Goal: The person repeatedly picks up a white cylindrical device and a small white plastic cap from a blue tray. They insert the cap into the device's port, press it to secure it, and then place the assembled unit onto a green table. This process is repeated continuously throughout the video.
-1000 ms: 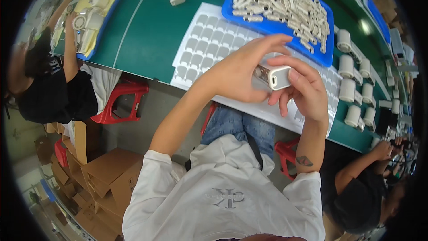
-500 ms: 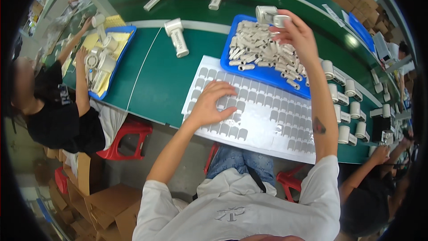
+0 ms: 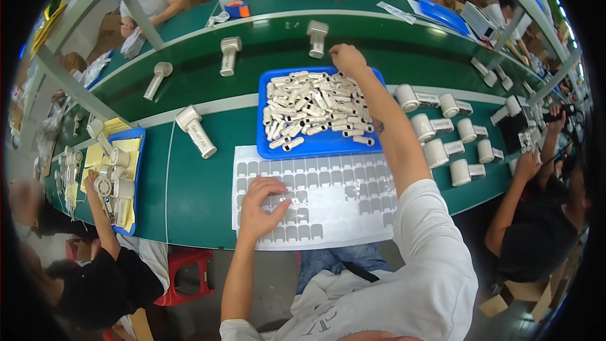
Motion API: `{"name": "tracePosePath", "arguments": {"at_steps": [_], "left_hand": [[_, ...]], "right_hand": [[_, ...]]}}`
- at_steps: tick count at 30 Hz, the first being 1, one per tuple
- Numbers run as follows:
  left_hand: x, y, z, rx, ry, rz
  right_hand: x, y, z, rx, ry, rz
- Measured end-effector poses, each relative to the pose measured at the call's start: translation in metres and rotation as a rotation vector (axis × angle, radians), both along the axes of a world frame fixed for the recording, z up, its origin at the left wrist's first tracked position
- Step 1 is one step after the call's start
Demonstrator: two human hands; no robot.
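- At nine o'clock I see a white handheld device [image 3: 196, 131] lying on the green conveyor belt [image 3: 189, 183].
- My left hand [image 3: 262, 207] lies flat, fingers spread, pressing the white sticker sheet [image 3: 328, 196] at six o'clock.
- At twelve o'clock, my right hand [image 3: 348, 59] is curled loosely over the far edge of the blue tray [image 3: 315, 145] of white parts; I cannot tell whether it grips anything.

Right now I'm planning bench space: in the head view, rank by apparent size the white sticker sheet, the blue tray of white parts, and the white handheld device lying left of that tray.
1. White sticker sheet, nearest the camera.
2. Blue tray of white parts, somewhat smaller.
3. White handheld device, clearly smallest.
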State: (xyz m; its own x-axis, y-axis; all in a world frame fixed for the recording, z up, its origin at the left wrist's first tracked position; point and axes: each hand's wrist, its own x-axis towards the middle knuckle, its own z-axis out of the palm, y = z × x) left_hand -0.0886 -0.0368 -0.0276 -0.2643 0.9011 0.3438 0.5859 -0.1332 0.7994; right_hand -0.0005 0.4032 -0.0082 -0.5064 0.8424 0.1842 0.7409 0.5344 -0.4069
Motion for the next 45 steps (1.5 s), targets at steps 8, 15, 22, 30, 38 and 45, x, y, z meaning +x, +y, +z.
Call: {"name": "tracePosePath", "arguments": {"at_steps": [8, 15, 22, 30, 38, 45], "left_hand": [[0.003, 0.004, -0.006, 0.01, 0.031, 0.007], [0.002, 0.011, 0.001, -0.116, -0.021, -0.008], [0.04, 0.007, 0.049, 0.037, 0.042, 0.069], [0.1, 0.042, 0.063, 0.078, 0.001, -0.198], [0.084, 0.03, 0.022, -0.014, -0.12, -0.069], [0.072, 0.029, 0.013, -0.124, -0.109, -0.074]], "right_hand": [[0.198, -0.007, 0.059, 0.191, -0.166, 0.19], [0.271, -0.019, 0.041, 0.003, -0.385, 0.121], [0.234, -0.117, 0.112, -0.315, -0.003, 0.321], [0.186, -0.203, 0.076, -0.564, -0.122, 1.008], [0.163, -0.129, -0.007, 0.326, -0.18, 0.431], [0.157, -0.149, 0.011, 0.322, 0.094, 0.453]]}}
